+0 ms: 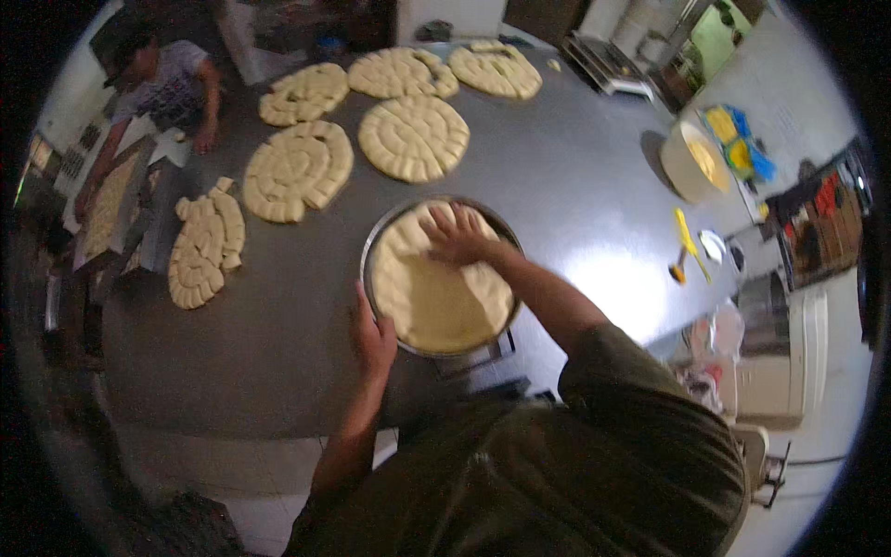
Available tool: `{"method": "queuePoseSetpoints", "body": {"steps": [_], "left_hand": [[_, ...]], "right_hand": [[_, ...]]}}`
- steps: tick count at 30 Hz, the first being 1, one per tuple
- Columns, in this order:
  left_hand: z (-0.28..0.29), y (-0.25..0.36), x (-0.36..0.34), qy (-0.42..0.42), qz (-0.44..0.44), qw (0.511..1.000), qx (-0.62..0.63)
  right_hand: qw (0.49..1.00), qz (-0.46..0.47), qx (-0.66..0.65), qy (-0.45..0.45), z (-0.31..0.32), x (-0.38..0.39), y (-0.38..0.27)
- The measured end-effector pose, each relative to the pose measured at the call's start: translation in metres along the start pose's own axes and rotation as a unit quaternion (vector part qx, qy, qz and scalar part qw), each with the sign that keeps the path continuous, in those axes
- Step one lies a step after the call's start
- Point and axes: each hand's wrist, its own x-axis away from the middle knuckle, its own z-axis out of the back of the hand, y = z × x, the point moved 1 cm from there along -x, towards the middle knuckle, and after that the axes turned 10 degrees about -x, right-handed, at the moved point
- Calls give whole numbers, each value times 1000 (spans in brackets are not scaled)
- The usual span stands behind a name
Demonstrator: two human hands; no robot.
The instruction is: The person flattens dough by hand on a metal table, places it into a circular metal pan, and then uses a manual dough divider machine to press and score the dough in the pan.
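A round metal bowl (368,249) holds a wide mass of pale dough (436,297), dimpled around its edge. My left hand (373,340) grips the bowl's near left side, thumb up along the rim. Fingers spread, my right hand (457,237) lies on the far part of the dough and casts a shadow across it. Beyond the bowl, flat rounds of cut dough lie on the table, the closest being a scored round (414,137). Farther left are another cut round (299,171) and a partly taken-apart one (204,246).
A steel table (575,148) spreads all around. To the right stand a white bucket (682,162) with yellow contents and a yellow-handled tool (685,237). A dark-edged flat object (483,357) shows by the bowl's near side. At far left a person (172,88) reaches over trays (111,209).
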Motion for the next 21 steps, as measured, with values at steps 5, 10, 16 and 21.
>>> {"method": "queuePoseSetpoints", "body": {"steps": [5, 10, 16, 21], "left_hand": [[1, 78, -16, -79, -129, 943, -297], [-37, 130, -14, -330, -44, 844, -420], [-39, 120, -24, -331, -84, 833, -434], [-33, 116, -29, -282, -343, 800, -404]], "right_hand": [[978, -121, -146, 86, 76, -8, -20], [949, -176, -226, 134, -14, 102, -96], [958, -160, -229, 58, 13, 91, -28], [898, -169, -404, 31, 58, 67, 6]]}}
